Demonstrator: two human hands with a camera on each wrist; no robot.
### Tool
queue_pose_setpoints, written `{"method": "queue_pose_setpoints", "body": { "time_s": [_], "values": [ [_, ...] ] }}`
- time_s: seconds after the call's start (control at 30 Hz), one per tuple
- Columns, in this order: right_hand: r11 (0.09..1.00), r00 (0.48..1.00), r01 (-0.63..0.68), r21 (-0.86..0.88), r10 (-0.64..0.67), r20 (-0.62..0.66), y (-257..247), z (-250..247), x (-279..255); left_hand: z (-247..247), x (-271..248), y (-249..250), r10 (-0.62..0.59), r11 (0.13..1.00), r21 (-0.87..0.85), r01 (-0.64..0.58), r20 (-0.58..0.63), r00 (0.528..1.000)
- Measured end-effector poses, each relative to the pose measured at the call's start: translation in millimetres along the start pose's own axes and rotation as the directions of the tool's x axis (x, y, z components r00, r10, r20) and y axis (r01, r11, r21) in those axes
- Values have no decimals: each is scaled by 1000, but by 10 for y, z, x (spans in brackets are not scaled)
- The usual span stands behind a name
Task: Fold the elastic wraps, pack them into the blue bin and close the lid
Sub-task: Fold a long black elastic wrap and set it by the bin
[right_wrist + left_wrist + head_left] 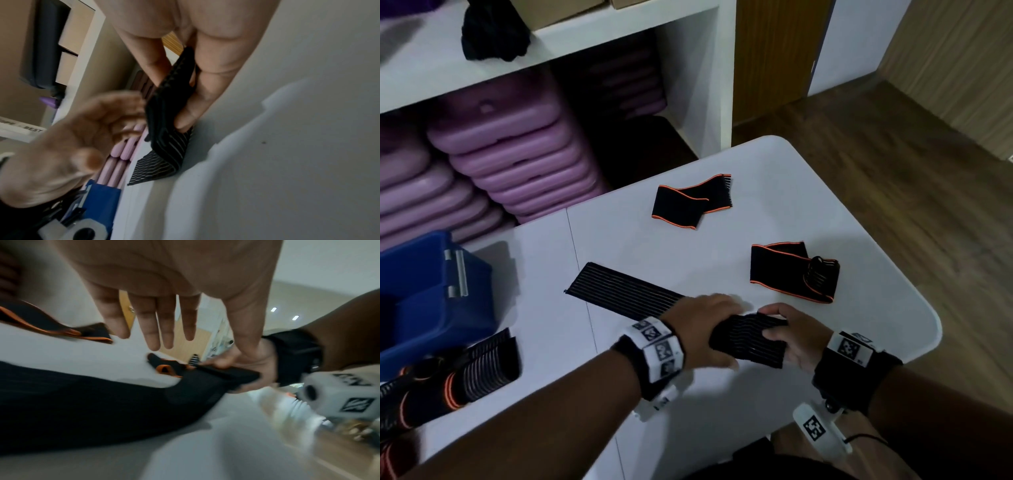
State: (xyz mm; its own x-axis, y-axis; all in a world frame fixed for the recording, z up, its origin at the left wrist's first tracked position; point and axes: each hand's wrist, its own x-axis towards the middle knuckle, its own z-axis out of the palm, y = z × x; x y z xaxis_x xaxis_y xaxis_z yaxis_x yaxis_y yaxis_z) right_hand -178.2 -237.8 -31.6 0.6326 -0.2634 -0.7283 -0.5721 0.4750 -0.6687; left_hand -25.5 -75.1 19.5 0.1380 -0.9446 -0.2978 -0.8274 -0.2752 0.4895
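A long black striped elastic wrap [619,291] lies flat across the white table [774,192]. Its near end is folded over. My right hand [780,325] pinches this folded end [170,105] between thumb and fingers. My left hand [709,318] is spread over the wrap just left of the fold, with its fingers [152,324] straight and gripping nothing. Two folded wraps with orange edges, a farther one [690,202] and a nearer one [791,270], rest on the table beyond my hands. The blue bin [431,294] stands at the table's left edge.
A heap of loose black and orange wraps [448,380] lies in front of the bin. Purple stacked steps [517,150] fill the white shelf behind the table. The table's right edge [914,308] drops to a wooden floor.
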Motion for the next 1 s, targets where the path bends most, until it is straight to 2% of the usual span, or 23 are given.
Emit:
{"method": "queue_pose_setpoints", "body": {
  "time_s": [0.1,0.2,0.33,0.43,0.5,0.57,0.63,0.67,0.7,0.77,0.83,0.9,1.0],
  "values": [
    [991,997,59,123,-66,51,-49,50,-47,81,164,293,60,994,-93,-59,8,998],
    [980,995,67,185,-79,58,-113,56,-100,47,226,337,50,982,-183,-50,-6,999],
    [972,995,50,230,-69,76,-177,24,-165,45,195,236,-40,953,-301,38,-2,999],
    [945,987,19,326,-69,143,-228,6,-194,63,154,191,-166,910,-396,121,-80,983],
    [963,987,10,268,-52,149,-246,-18,-184,34,145,172,-269,878,-441,185,-137,953],
    [997,997,63,-42,-61,54,-242,-63,-162,-41,130,132,-370,847,-474,241,-199,908],
    [897,993,107,-428,-120,-4,-280,-111,-167,-139,99,91,-413,831,-501,242,-265,871],
    [848,991,107,-520,-134,-14,-314,-119,-164,-188,82,93,-405,831,-508,227,-272,873],
    [829,988,119,-547,-154,-19,-344,-123,-149,-231,67,118,-378,836,-508,209,-255,890],
    [859,987,127,-496,-159,-22,-440,-62,-116,-280,42,218,-286,860,-481,168,-183,941],
    [904,985,155,-399,-173,-9,-522,44,-121,-281,39,335,-199,890,-440,123,-130,971],
    [921,979,198,-335,-206,14,-565,115,-109,-260,62,400,-181,890,-441,113,-114,977],
    [947,975,224,-230,-216,60,-643,152,-155,-275,79,412,-237,807,-574,134,-107,966]
  ]
}}
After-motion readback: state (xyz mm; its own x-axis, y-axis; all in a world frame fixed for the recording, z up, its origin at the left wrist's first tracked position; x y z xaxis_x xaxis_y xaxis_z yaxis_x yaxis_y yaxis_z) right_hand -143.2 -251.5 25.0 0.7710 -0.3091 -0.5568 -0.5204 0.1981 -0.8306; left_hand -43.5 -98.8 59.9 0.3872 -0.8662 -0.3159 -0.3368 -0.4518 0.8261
